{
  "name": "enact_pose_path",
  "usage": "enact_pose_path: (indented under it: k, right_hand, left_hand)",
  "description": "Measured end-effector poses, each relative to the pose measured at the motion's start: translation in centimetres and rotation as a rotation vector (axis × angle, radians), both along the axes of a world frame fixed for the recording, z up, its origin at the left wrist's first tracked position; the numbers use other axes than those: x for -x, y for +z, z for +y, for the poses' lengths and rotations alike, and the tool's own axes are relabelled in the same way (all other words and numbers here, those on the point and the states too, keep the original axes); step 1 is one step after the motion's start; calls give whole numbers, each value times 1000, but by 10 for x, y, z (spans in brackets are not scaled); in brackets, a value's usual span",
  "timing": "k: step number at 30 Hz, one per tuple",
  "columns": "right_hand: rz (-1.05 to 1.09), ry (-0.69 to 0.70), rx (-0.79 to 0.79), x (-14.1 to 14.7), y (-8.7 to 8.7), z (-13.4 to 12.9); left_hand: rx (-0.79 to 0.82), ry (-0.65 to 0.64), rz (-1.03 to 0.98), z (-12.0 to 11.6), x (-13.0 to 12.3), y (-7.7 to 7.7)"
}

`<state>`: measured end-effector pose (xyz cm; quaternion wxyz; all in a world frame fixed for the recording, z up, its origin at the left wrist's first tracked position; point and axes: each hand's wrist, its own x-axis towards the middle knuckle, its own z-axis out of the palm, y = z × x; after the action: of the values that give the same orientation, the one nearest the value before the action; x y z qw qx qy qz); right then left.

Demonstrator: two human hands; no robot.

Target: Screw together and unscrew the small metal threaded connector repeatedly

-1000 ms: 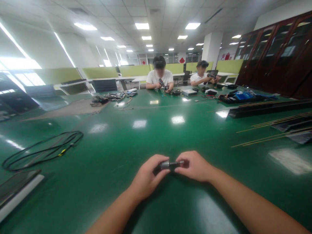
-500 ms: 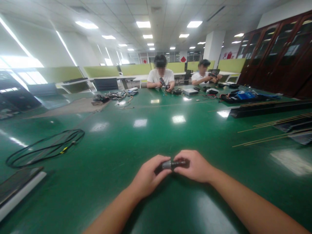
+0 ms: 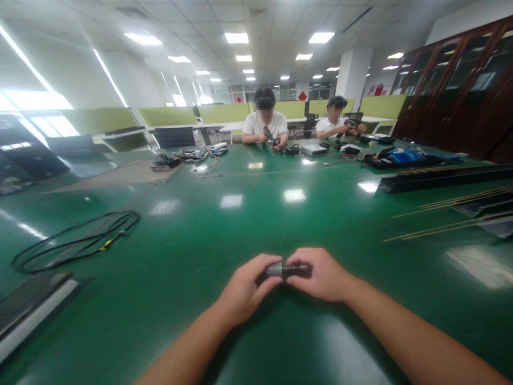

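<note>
Just over the green table, my left hand (image 3: 249, 286) is closed around a short grey metal cylinder (image 3: 274, 269), thumb below and fingers above. From its right end a thinner, dark, stepped shaft (image 3: 298, 268) extends into my right hand (image 3: 318, 274). My right thumb and fingers pinch this shaft near the cylinder. The two parts lie in one line, roughly level; whether they are one piece I cannot tell. My left palm hides the cylinder's left end.
A looped black cable (image 3: 76, 240) lies left, above a dark flat device (image 3: 34, 305). Thin rods (image 3: 444, 230) and a long black channel (image 3: 441, 179) are at right. Across the glossy table (image 3: 224, 230), two people work among tools, a white box (image 3: 314, 150) and tangled parts (image 3: 192, 156).
Both hands keep their grip and nearly the same place. The cylinder and shaft look slightly turned or shifted. The view has moved a little, and the co-worker at right has lowered a tool slightly.
</note>
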<state>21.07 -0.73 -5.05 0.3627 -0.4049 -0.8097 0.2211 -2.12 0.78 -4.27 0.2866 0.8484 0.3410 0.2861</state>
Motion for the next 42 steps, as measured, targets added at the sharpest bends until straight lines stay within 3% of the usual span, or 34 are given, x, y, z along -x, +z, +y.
enact_pose_path:
  k: [42]
  right_hand:
    - [47,12,41,1,5,-5]
  left_hand:
    - [28,5,24,0,-1,0]
